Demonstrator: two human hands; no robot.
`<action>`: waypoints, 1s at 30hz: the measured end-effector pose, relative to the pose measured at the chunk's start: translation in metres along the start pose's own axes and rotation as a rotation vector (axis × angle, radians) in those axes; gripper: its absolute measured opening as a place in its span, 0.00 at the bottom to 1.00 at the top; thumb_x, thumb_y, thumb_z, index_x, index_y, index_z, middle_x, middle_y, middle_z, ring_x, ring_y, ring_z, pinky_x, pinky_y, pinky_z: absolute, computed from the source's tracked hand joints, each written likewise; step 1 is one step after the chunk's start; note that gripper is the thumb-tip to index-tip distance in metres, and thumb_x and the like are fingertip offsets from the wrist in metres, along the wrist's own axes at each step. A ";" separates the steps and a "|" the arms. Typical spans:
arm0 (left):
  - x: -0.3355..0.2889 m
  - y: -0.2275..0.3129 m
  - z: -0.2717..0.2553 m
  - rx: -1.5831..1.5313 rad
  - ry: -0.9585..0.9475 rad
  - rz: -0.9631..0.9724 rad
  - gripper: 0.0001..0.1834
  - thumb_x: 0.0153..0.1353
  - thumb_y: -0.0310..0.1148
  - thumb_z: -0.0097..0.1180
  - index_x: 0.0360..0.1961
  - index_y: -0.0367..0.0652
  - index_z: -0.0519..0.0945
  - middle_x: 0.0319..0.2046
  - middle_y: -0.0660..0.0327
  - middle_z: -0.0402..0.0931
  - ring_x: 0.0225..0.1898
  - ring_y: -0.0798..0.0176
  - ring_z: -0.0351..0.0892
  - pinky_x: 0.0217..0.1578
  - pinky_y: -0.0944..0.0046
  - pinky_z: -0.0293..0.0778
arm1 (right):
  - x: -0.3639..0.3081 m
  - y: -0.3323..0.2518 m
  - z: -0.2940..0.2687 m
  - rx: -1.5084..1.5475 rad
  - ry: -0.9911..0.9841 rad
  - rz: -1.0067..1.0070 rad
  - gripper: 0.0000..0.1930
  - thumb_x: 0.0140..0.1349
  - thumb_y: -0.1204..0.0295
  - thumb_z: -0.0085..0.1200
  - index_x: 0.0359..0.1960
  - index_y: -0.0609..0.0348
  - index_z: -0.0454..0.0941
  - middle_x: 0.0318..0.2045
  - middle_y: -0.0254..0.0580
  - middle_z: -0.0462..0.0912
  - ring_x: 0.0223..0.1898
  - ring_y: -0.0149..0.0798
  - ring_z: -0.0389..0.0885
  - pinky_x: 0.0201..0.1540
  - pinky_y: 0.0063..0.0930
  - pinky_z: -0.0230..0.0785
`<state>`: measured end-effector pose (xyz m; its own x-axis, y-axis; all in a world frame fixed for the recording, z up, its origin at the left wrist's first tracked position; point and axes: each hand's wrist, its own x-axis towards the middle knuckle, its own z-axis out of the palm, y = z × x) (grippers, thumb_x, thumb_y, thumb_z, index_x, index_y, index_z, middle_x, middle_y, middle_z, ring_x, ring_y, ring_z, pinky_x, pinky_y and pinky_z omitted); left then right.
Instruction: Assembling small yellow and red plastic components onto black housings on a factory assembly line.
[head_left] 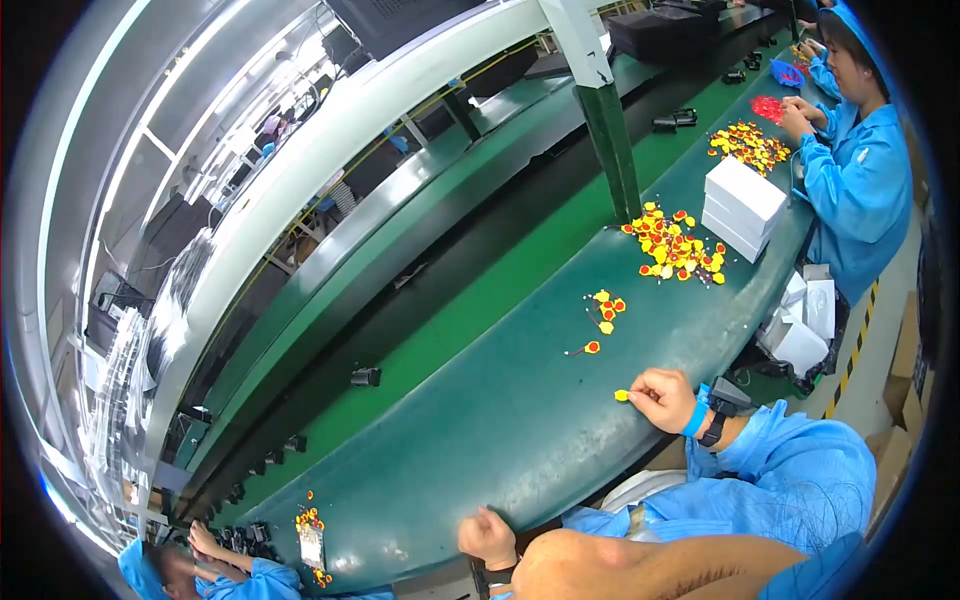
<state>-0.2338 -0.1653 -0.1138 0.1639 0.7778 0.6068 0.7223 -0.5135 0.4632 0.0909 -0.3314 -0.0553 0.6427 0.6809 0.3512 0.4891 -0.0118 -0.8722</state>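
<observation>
My right hand (662, 400), wearing a blue wristband and a black strap, rests over the green work surface (480, 430). Its thumb and fingertips pinch a small yellow piece (622, 396). Closed fingers make a loose, slightly blurred fist of my left hand (488, 537) at the near edge; anything inside it is hidden. Just beyond my right hand lies a single yellow piece with a red centre (592, 348) and a thin lead. Past it are a small cluster of such pieces (606, 306) and a larger heap (675, 245).
White boxes (742, 208) stand stacked beside the heap. A co-worker in blue (860, 180) handles red pieces (768, 109) at far right; another person (215, 570) works at lower left. Black cylindrical parts (366, 377) lie on the green strip. A post (605, 150) rises beyond.
</observation>
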 end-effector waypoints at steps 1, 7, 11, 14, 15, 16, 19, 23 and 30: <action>-0.004 -0.006 0.002 -0.030 -0.007 -0.019 0.20 0.50 0.24 0.57 0.10 0.44 0.60 0.10 0.57 0.60 0.13 0.50 0.61 0.15 0.55 0.55 | 0.001 -0.001 -0.001 0.014 -0.015 0.010 0.03 0.53 0.77 0.58 0.25 0.60 0.77 0.19 0.40 0.77 0.17 0.33 0.75 0.20 0.25 0.65; -0.011 -0.020 0.010 -0.113 0.031 -0.031 0.21 0.51 0.23 0.56 0.10 0.44 0.58 0.09 0.57 0.58 0.12 0.50 0.59 0.15 0.54 0.53 | -0.002 0.003 -0.001 0.055 -0.038 0.014 0.02 0.53 0.77 0.58 0.26 0.61 0.77 0.18 0.38 0.77 0.17 0.31 0.74 0.20 0.23 0.64; -0.011 -0.019 0.011 -0.124 0.050 -0.039 0.21 0.51 0.21 0.56 0.11 0.43 0.57 0.09 0.57 0.57 0.12 0.50 0.58 0.15 0.54 0.51 | 0.001 0.005 0.001 0.037 -0.051 0.007 0.02 0.53 0.78 0.58 0.25 0.61 0.77 0.19 0.38 0.77 0.17 0.31 0.74 0.20 0.23 0.63; -0.011 -0.022 0.007 -0.155 0.010 -0.033 0.21 0.51 0.21 0.57 0.11 0.43 0.57 0.09 0.57 0.56 0.12 0.50 0.58 0.15 0.54 0.51 | 0.001 0.003 0.000 0.072 -0.042 0.031 0.02 0.53 0.78 0.58 0.25 0.61 0.77 0.19 0.38 0.76 0.17 0.32 0.74 0.20 0.24 0.63; -0.010 -0.021 0.009 -0.175 0.006 -0.007 0.21 0.50 0.20 0.57 0.11 0.43 0.57 0.09 0.57 0.56 0.12 0.50 0.58 0.15 0.55 0.51 | 0.003 0.003 -0.001 0.040 -0.041 -0.001 0.02 0.53 0.78 0.58 0.25 0.61 0.77 0.19 0.38 0.76 0.17 0.32 0.73 0.20 0.24 0.63; -0.010 -0.019 0.008 -0.174 0.002 -0.011 0.21 0.50 0.20 0.57 0.11 0.43 0.57 0.09 0.57 0.56 0.12 0.50 0.58 0.15 0.55 0.51 | 0.004 0.004 -0.002 0.007 -0.039 -0.034 0.02 0.53 0.78 0.58 0.25 0.61 0.77 0.18 0.38 0.76 0.17 0.32 0.73 0.20 0.24 0.63; -0.009 -0.014 0.005 -0.135 0.003 -0.025 0.21 0.51 0.21 0.57 0.12 0.42 0.57 0.10 0.56 0.56 0.12 0.50 0.57 0.15 0.55 0.51 | 0.003 0.003 -0.001 0.019 -0.039 -0.014 0.02 0.53 0.78 0.58 0.25 0.61 0.77 0.18 0.38 0.75 0.17 0.32 0.73 0.20 0.25 0.63; -0.004 -0.004 -0.003 -0.019 -0.011 0.036 0.20 0.51 0.21 0.57 0.13 0.42 0.58 0.11 0.55 0.58 0.13 0.49 0.59 0.16 0.53 0.53 | 0.004 0.003 0.001 0.038 -0.056 0.006 0.02 0.53 0.78 0.57 0.25 0.61 0.77 0.18 0.39 0.75 0.17 0.32 0.73 0.20 0.25 0.63; 0.006 0.004 -0.005 -0.033 -0.041 0.057 0.18 0.50 0.21 0.57 0.13 0.43 0.60 0.12 0.56 0.61 0.15 0.48 0.62 0.17 0.53 0.56 | 0.002 0.000 0.001 0.029 -0.040 0.009 0.03 0.55 0.78 0.57 0.26 0.63 0.77 0.18 0.40 0.75 0.17 0.31 0.72 0.20 0.25 0.63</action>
<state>-0.2337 -0.1647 -0.1054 0.2319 0.7606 0.6064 0.6888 -0.5685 0.4498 0.0919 -0.3294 -0.0552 0.6224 0.7097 0.3299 0.4658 0.0029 -0.8849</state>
